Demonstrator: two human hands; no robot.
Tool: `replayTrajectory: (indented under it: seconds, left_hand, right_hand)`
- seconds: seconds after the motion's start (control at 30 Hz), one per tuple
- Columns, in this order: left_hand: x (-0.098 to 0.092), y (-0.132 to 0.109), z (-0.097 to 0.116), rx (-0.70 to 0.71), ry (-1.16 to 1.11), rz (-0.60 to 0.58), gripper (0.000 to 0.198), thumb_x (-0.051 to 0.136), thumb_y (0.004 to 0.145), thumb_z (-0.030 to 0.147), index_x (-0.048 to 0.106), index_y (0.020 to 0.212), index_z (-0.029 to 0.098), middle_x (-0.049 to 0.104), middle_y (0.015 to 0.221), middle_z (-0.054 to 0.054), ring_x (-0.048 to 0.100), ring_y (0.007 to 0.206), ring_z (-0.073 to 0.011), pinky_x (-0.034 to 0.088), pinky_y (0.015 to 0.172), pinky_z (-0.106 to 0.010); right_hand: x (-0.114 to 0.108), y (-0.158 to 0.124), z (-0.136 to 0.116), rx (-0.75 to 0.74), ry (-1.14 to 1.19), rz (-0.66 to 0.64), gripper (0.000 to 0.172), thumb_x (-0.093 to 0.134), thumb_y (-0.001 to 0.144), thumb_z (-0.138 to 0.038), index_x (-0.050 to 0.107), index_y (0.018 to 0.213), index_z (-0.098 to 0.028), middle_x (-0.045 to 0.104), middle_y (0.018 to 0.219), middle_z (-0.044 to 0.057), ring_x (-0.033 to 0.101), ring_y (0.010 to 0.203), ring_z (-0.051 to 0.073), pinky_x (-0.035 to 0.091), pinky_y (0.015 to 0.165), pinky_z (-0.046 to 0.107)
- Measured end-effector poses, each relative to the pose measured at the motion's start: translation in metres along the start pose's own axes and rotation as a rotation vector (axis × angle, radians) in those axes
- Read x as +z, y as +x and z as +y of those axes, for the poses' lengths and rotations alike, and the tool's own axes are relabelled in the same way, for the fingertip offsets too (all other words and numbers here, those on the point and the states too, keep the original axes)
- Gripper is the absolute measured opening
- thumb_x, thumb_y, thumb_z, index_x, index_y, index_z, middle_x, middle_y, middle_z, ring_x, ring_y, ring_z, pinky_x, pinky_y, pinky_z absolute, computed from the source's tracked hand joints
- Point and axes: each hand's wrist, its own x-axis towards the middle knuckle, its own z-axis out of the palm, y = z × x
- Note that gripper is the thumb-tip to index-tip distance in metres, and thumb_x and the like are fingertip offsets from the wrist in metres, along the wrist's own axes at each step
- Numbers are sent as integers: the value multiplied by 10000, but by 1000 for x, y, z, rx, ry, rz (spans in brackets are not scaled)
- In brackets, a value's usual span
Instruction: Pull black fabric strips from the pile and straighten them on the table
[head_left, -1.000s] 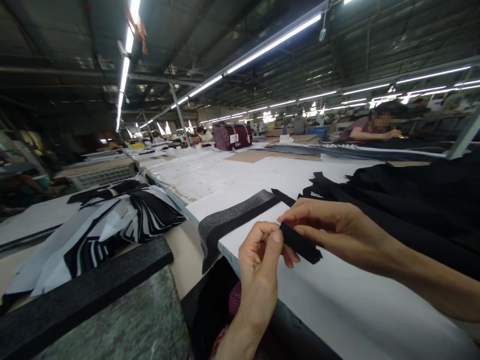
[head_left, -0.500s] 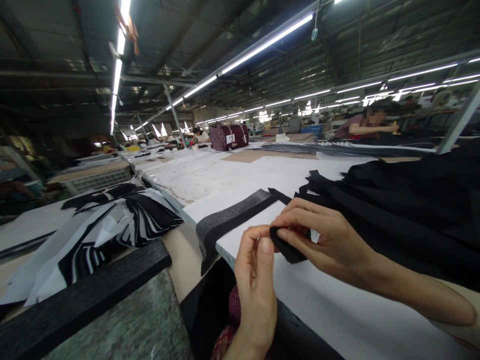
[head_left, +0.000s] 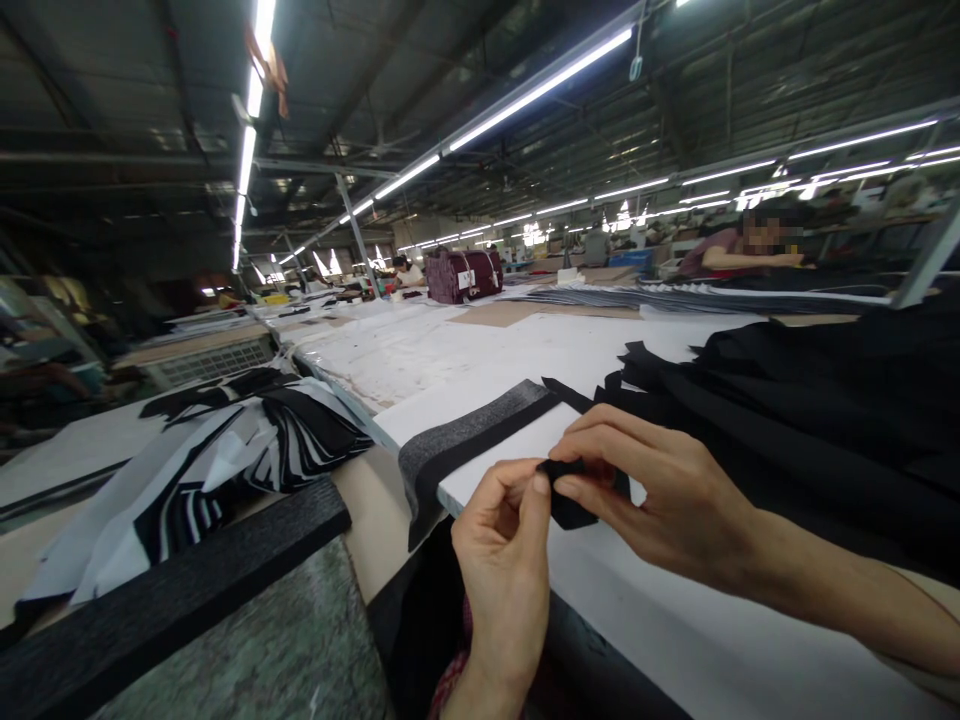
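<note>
A small black fabric piece (head_left: 574, 508) is pinched between my two hands above the near edge of the white table. My left hand (head_left: 506, 560) grips its left tip between thumb and forefinger. From the right, my right hand (head_left: 664, 490) holds the same piece with thumb and fingers, partly covering it. Just beyond them, a grey and black strip (head_left: 480, 430) lies on the white surface (head_left: 517, 450), its near end hanging over the edge. A large heap of black fabric (head_left: 810, 420) spreads to the right of my right hand.
Layered black and white cut pieces (head_left: 247, 440) lie at the left, by a dark strip (head_left: 180, 570) on a greenish block (head_left: 277, 640). A maroon bundle (head_left: 465, 275) stands farther back. A person (head_left: 720, 250) leans over a table at the back right.
My left hand has turned slightly and its fingertips have closed on the fabric's tip. My right fingers have shifted a little along the piece. The view has moved slightly.
</note>
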Motion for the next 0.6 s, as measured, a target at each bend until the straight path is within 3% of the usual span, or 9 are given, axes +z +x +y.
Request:
replayTrajectory:
  seconds: [0.13, 0.27, 0.43, 0.6]
  left_hand:
    - [1, -2, 3, 125, 168, -23, 76, 582, 807, 172, 656, 790, 180, 615, 741, 3, 568, 706, -105, 465, 631, -188]
    - [1, -6, 2, 227, 318, -56, 95, 564, 808, 140, 653, 810, 175, 625, 760, -13, 581, 721, -125, 471, 654, -226]
    - [3, -5, 1, 262, 312, -17, 90, 560, 808, 164, 649, 806, 167, 621, 735, -19, 573, 681, -125, 464, 597, -220]
    - [7, -4, 2, 211, 262, 22, 79, 565, 809, 181, 639, 786, 164, 602, 717, -15, 546, 657, -115, 452, 576, -204]
  right_hand:
    - [-1, 1, -2, -3, -34, 3, 62, 552, 830, -177, 576, 885, -163, 580, 771, 42, 517, 625, 106, 435, 536, 217]
    - [-2, 0, -4, -26, -60, 28, 85, 510, 833, -115, 583, 845, -157, 593, 731, 38, 525, 610, 105, 429, 533, 217]
    - [-3, -2, -4, -41, -115, 35, 109, 483, 838, -102, 577, 860, -153, 612, 753, 42, 560, 629, 113, 457, 562, 224]
    - [-1, -3, -5, -79, -198, 71, 131, 449, 859, -95, 558, 855, -168, 627, 765, 37, 587, 676, 124, 467, 599, 233]
